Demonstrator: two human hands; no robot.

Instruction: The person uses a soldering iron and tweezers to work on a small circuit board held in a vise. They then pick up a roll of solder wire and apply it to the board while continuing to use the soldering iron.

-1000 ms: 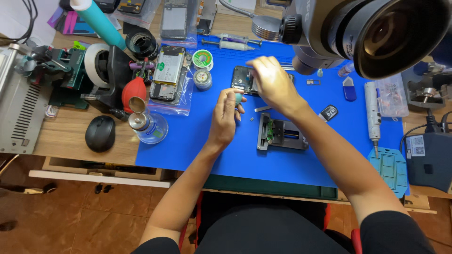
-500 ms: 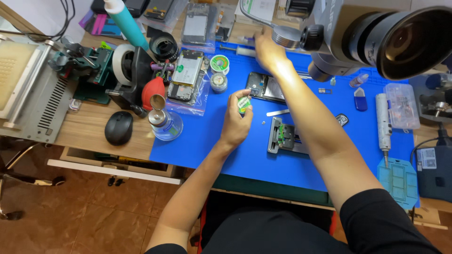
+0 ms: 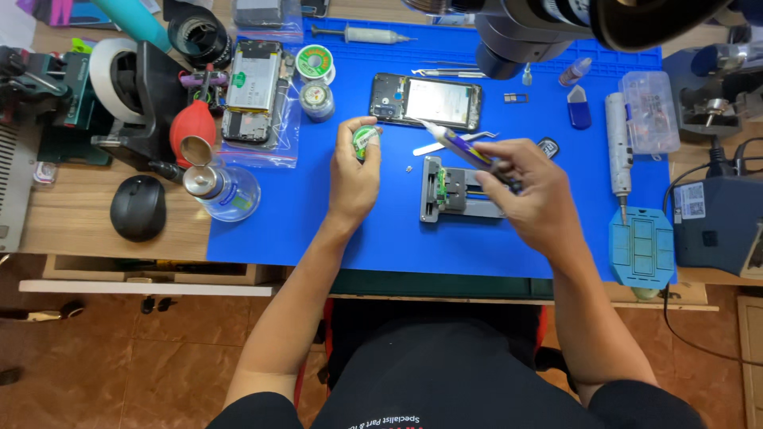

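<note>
A black computer mouse (image 3: 138,208) lies on the wooden bench at the far left, beside a clear glass bottle with a metal cap (image 3: 218,189). On the blue silicone work mat (image 3: 302,222), the left hand (image 3: 354,176) closes its fingers around a small round green-and-white spool (image 3: 365,141). Just right stands a grey metal circuit-board holder (image 3: 453,191). Above it, the right hand (image 3: 528,184) pinches a slim white-and-purple syringe tube (image 3: 457,145), tip aimed at the opened black phone (image 3: 427,102).

Left hand (image 3: 354,171) is curling closed, thumb pinching up top; right hand (image 3: 528,184) is gripping tight, knuckles raised, both forearms reaching forward.
</note>
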